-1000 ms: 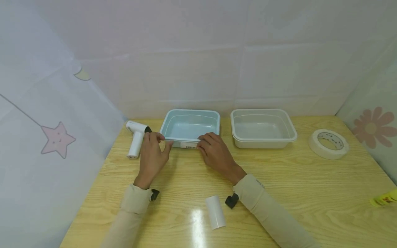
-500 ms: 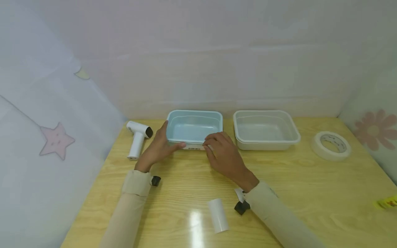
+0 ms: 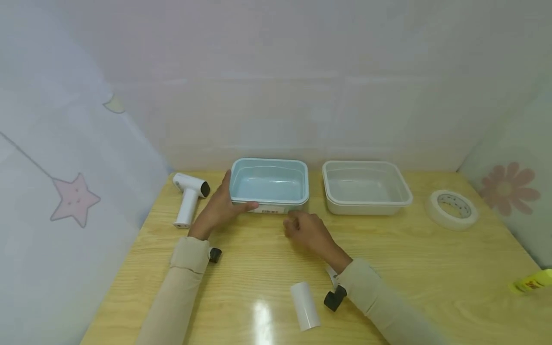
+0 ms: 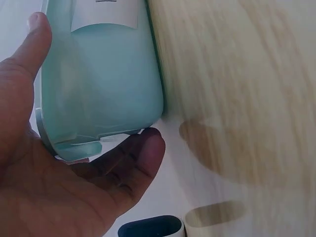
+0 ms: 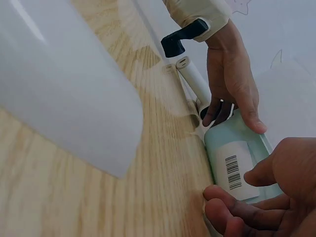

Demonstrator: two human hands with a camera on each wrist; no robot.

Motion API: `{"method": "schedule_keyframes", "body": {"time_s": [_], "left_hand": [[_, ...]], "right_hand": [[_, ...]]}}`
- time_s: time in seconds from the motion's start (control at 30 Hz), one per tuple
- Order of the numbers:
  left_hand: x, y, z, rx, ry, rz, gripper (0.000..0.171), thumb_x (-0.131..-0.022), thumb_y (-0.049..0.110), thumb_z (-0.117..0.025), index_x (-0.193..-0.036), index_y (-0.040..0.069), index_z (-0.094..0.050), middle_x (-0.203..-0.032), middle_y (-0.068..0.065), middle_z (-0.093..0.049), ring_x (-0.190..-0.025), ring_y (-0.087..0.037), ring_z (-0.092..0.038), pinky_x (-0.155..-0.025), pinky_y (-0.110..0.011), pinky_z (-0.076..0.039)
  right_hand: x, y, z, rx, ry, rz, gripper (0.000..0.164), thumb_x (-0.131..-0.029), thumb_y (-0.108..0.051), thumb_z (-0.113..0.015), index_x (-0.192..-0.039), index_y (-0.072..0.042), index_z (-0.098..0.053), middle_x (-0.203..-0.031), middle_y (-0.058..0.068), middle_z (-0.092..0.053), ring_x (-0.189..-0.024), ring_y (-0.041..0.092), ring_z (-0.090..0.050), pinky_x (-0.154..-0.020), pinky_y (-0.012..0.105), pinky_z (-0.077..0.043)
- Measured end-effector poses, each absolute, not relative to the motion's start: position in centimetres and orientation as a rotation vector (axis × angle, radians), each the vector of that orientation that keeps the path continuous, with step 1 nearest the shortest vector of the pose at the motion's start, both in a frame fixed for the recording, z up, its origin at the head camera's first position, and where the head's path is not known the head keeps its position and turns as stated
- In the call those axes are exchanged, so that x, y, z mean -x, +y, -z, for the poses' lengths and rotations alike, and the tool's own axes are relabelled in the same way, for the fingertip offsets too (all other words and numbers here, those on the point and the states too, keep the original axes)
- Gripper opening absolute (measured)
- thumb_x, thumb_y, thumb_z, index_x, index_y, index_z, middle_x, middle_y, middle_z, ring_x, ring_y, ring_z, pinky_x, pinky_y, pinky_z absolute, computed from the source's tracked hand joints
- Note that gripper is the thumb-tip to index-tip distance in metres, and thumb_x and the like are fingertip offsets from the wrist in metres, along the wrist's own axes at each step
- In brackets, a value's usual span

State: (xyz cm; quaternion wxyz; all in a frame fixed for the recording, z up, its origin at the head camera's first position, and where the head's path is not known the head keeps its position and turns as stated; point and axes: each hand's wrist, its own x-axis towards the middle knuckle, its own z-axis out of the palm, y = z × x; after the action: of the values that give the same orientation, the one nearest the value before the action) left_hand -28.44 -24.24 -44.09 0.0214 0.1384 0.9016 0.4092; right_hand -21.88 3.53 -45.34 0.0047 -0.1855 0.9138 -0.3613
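Note:
A light blue plastic container (image 3: 269,182) stands at the back of the table, with a white barcode label (image 3: 269,210) on its front wall. My left hand (image 3: 220,208) holds its left end. In the left wrist view the thumb (image 4: 35,47) lies along the rim and the fingers (image 4: 148,153) bend round the end wall. My right hand (image 3: 308,235) is just in front of the container's right front corner, fingers loosely bent. From the right wrist, its thumb tip (image 5: 254,177) overlaps the label's edge, with a gap between thumb and fingers.
Right of the blue container stands a white one (image 3: 366,187). A white T-shaped device (image 3: 189,196) lies at left, a roll of masking tape (image 3: 452,210) at right. A curled white piece (image 3: 305,305) lies near the front, a yellow tube (image 3: 532,281) at the right edge.
My left hand has moved from the front rim to the container's left end. My right hand has drawn back from the rim toward me. The container has shifted slightly right.

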Motion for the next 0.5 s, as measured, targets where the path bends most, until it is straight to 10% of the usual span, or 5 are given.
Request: {"method": "schedule_keyframes", "body": {"time_s": [0.23, 0.5], "left_hand": [[28.1, -24.1, 44.0, -0.405, 2.772, -1.237, 0.124, -0.083, 0.064, -0.072, -0.159, 0.025, 0.018, -0.163, -0.022, -0.015, -0.144, -0.043, -0.029, -0.110, -0.062, -0.031], [27.9, -24.4, 44.1, -0.381, 2.799, -1.167, 0.118, -0.087, 0.069, -0.064, -0.156, 0.029, 0.023, -0.165, -0.022, -0.006, -0.146, -0.044, -0.025, -0.111, -0.062, -0.030]], "right_hand": [[21.8, 2.6, 46.0, 0.474, 2.835, 1.269, 0.037, -0.104, -0.024, -0.057, -0.131, 0.001, -0.063, -0.072, -0.009, -0.071, -0.058, 0.005, -0.060, -0.065, 0.032, -0.052], [22.1, 1.9, 46.2, 0.481, 2.954, 1.241, 0.027, -0.104, -0.023, -0.057, -0.119, -0.004, -0.068, -0.070, -0.012, -0.068, -0.056, 0.001, -0.060, -0.051, 0.028, -0.048]]}}
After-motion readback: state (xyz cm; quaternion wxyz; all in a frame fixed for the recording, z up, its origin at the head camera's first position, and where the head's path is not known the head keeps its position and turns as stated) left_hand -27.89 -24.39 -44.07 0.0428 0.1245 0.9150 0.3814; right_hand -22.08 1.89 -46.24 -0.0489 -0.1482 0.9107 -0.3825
